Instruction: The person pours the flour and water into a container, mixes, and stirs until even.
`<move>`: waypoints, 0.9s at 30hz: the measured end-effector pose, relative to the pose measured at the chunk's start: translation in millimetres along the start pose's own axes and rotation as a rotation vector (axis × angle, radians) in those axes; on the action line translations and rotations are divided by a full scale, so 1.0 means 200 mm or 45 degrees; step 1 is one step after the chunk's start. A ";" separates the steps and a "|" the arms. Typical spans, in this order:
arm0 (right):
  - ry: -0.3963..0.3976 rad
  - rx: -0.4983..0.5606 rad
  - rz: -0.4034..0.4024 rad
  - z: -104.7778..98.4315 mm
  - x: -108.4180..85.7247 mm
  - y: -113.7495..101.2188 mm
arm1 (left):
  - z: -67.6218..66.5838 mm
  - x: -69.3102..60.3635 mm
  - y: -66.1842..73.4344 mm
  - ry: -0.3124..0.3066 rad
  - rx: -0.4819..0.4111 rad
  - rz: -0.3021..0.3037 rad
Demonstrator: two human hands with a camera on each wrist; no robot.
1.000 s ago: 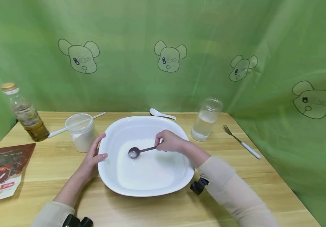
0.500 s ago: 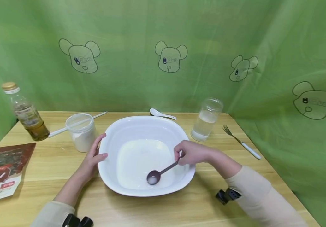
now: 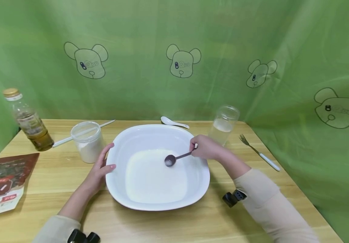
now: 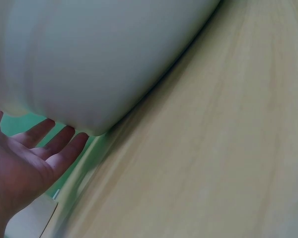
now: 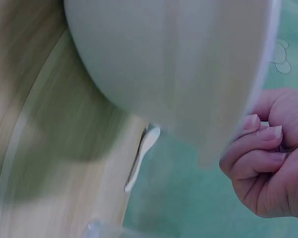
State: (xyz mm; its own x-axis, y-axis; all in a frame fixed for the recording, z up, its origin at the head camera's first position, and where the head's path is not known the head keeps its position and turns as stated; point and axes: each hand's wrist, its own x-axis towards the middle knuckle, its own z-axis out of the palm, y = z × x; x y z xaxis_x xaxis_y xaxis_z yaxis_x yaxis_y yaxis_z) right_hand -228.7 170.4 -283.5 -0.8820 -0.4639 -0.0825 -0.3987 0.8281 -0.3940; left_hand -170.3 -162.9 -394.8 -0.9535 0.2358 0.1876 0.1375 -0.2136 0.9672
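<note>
A white basin [image 3: 119,192] with milky white liquid [image 3: 154,182] in its bottom stands mid-table. Over its left rim lies the thumb of my left hand [image 3: 96,173], with the fingers against the outer wall in the left wrist view, so the hand holds that rim. Above the basin's right side, my right hand [image 3: 206,147] grips the handle end of a dark brown round-bowled spoon [image 3: 170,160]. The spoon's bowl is at the liquid, and whitish liquid shows in it. In the right wrist view, the basin wall [image 5: 164,64] hides the spoon, while the fingers look curled.
Left of the basin stand a jar of white powder [image 3: 89,148] with a white stick across it, an oil bottle [image 3: 32,126] and a brown-and-white packet [image 3: 5,184]. A white spoon [image 3: 174,122], a glass of cloudy liquid [image 3: 224,125] and a fork [image 3: 259,152] lie behind and right.
My right hand has swept the brown spoon through the basin, first toward the near right, then back up to the far right. My left hand has stayed at the rim.
</note>
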 end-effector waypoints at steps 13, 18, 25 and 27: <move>-0.112 0.407 -0.042 0.21 0.16 -0.16 | 0.00 -0.01 0.00 0.013 0.002 0.001; -0.289 0.509 -0.070 0.21 0.08 -0.19 | 0.01 0.00 0.00 0.006 0.011 -0.004; -0.388 0.361 -0.173 0.11 -0.09 -0.11 | 0.01 0.00 0.00 0.003 0.013 -0.006; -0.372 0.311 -0.180 0.08 -0.12 -0.07 | 0.00 0.00 0.00 0.009 0.013 -0.008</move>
State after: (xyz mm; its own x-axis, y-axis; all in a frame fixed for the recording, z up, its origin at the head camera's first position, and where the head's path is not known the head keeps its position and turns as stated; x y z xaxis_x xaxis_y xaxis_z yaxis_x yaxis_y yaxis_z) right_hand -198.1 164.3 -290.0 -0.7003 -0.6669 -0.2545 -0.4088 0.6670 -0.6229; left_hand -169.9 -162.6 -395.3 -0.9562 0.2304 0.1806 0.1343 -0.2028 0.9700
